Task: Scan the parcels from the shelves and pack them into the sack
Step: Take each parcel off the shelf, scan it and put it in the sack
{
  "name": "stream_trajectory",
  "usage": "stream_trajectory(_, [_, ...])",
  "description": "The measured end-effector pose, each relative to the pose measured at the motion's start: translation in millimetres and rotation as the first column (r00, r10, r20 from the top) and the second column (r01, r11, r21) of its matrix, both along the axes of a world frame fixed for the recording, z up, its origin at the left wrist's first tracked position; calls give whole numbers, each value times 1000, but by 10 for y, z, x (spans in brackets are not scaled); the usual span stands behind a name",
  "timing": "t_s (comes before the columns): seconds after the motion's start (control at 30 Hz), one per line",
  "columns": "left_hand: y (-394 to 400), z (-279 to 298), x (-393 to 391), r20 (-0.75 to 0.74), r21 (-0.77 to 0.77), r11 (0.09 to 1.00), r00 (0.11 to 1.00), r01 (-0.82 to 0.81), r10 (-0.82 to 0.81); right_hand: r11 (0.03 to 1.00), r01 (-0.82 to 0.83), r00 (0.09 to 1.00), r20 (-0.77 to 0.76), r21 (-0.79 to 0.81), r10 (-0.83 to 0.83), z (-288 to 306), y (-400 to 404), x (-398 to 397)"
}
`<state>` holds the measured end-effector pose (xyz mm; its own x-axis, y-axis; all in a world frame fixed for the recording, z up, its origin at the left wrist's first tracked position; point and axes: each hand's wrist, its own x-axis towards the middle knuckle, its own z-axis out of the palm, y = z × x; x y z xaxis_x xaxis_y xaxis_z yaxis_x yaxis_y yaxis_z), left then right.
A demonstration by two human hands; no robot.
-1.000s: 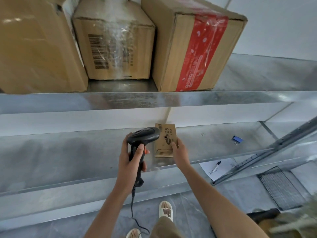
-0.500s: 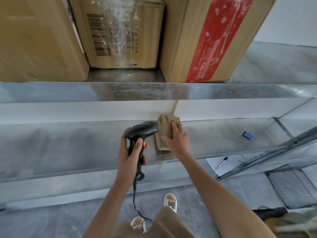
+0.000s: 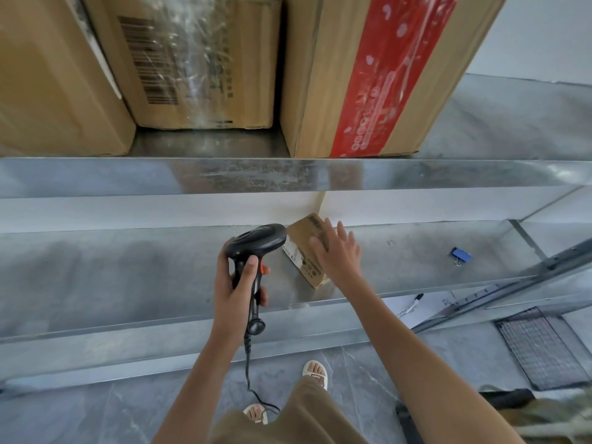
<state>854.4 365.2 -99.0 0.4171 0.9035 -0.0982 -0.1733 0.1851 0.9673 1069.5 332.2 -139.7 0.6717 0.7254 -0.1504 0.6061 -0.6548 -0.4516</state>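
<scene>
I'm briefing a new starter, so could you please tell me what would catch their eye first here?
Probably the big box with red tape on the upper shelf, at the right of a row of boxes. Below it, the left hand grips a black scanner beside a small parcel on the middle shelf, with the right hand spread open over it.

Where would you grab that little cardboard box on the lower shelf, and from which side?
Probably across its narrow width, coming from above and the front. The small box lies flat and skewed on the metal shelf, with bare shelf on both long sides, so thumb and fingers could straddle it. The right hand hovers open over it, well placed; the left hand holds the scanner.
</scene>
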Motion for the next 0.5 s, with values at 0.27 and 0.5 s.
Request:
stream_trajectory(0.27, [34,-15,-54,-4,-15,999,999,-39,39,943,-194,969,94,-272,227,-36,-36,31])
stream_trajectory(0.5, [46,-27,-162,-5,10,999,999,-50,50,889,162,920,-392,428,21,-147,-252,-220])
